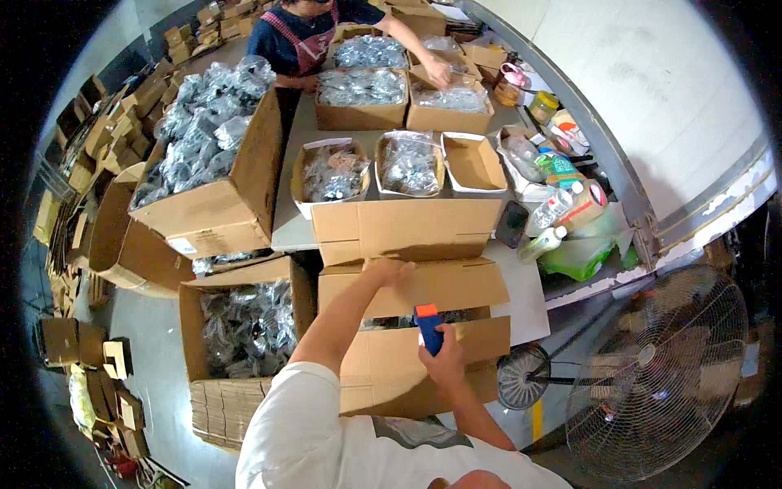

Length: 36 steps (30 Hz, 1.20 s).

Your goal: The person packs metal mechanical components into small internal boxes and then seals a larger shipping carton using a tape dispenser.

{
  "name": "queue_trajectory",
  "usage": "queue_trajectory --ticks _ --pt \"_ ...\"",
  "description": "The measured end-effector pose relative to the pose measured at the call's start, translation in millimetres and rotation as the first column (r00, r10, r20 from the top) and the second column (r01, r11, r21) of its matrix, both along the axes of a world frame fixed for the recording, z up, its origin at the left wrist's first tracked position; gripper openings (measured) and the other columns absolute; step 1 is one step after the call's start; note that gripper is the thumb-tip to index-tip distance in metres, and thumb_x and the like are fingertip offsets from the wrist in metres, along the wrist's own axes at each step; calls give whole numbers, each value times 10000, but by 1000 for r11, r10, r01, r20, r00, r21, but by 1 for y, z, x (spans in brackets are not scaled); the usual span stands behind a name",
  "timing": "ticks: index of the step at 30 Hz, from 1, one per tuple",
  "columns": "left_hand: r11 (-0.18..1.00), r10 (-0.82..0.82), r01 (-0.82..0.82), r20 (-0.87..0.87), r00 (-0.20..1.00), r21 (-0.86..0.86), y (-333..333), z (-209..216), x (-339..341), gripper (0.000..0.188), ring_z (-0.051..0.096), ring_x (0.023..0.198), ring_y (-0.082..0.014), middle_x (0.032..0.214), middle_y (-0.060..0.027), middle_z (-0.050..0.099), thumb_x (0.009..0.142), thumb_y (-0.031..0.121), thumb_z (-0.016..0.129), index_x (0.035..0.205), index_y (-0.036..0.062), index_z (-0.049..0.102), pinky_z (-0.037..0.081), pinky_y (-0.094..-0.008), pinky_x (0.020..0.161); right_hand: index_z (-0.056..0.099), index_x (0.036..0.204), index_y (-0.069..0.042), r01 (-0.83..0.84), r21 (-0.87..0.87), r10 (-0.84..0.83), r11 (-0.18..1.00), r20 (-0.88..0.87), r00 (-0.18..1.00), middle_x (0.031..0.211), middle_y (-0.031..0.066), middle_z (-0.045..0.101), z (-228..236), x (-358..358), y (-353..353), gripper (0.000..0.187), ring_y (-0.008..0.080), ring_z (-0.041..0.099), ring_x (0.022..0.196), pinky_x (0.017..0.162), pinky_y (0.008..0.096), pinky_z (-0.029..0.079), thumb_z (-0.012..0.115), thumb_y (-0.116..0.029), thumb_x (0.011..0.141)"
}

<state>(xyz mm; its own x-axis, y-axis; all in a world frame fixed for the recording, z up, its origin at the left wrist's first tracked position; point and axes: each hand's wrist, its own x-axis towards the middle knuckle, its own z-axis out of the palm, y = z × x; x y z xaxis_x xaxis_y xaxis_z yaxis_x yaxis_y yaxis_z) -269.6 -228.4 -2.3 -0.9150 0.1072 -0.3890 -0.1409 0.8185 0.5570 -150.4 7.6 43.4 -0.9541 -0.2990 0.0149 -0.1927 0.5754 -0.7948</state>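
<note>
In front of me stands a cardboard box with its flaps folded partly over the top, leaving a gap. Dark items in clear plastic show through that gap. My left hand lies at the far flap, its fingers stretched to the right and slightly blurred. Closed around a blue hand tool with an orange end, my right hand is over the near flaps; the tool's exact kind cannot be made out.
Left are an open box of bagged parts and a tall overfilled carton. Small boxes line the table. Across it, a co-worker reaches into a box. Bottles and a large fan stand right.
</note>
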Motion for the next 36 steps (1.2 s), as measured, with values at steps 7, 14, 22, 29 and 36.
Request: queue_trajectory --ticks 7,14,22,29,36 --pt "787 -331 -151 -615 715 -599 38 -43 122 589 418 1195 -335 1251 -164 480 797 402 555 1255 52 431 270 -567 991 472 1122 -32 -31 0 30 1000 -289 957 1048 181 497 -13 -20 -1 508 339 496 990 865 405 410 695 -182 690" --pt "918 -19 -149 -418 908 -367 99 -9 171 1099 171 1349 -282 1487 -95 127 579 447 765 1422 79 165 179 -608 1024 548 1107 -6 -217 -49 197 975 -264 944 1231 221 475 1 -20 1 440 364 491 1110 939 411 406 663 -154 708" --pt "930 -14 -118 -352 936 -348 95 3 161 1133 107 1375 -280 1493 -100 107 572 453 773 1422 49 142 174 -614 1032 533 1116 13 -232 10 225 973 -289 931 1200 224 505 7 -20 -1 453 362 510 1097 933 403 413 662 -147 712" --pt "935 20 -186 -478 878 -303 95 -11 154 1115 105 1383 -279 1489 -116 129 586 448 760 1417 29 144 157 -627 1034 509 1148 25 -262 3 256 965 -216 942 1237 237 470 -3 -25 -5 505 370 487 1120 951 411 397 677 -169 713" --pt "888 -14 -270 -607 795 -374 93 -22 143 1068 158 1374 -261 1485 -113 164 628 424 724 1416 26 121 132 -650 1020 515 1146 23 -225 37 227 974 -236 945 1184 232 516 -4 0 7 456 378 525 1071 910 402 430 648 -161 751"
